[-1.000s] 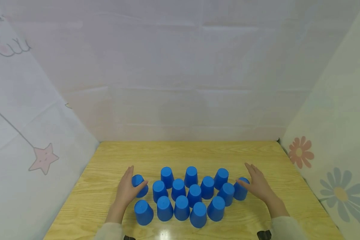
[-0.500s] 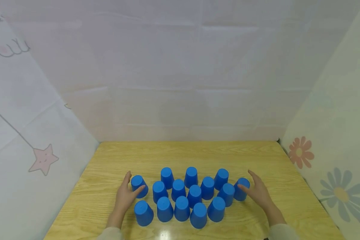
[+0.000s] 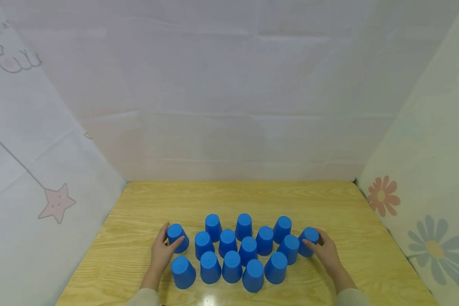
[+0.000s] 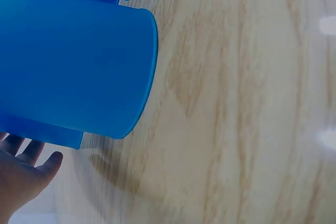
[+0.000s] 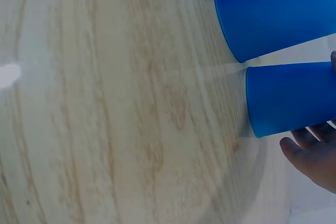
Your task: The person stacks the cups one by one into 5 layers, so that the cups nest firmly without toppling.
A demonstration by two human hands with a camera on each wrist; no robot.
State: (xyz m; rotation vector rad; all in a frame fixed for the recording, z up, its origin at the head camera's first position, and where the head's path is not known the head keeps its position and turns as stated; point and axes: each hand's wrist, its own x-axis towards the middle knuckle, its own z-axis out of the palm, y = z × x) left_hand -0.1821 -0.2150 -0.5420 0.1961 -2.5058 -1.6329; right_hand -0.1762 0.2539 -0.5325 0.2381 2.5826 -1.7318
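Blue cups [image 3: 231, 267] stand inverted at lower middle; the right hand [image 3: 326, 253] pinches the rightmost cup [image 3: 308, 235], the left hand [image 3: 162, 253] curves wide around the leftmost [image 3: 175, 235]. Gripping seems the step; the left likely must close next.

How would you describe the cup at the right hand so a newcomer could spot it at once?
In the head view, find the wooden table, then the group of upturned blue cups standing on it. Follow the group to its right end. The target cup is the farthest right, and the only one with the right hand at it.
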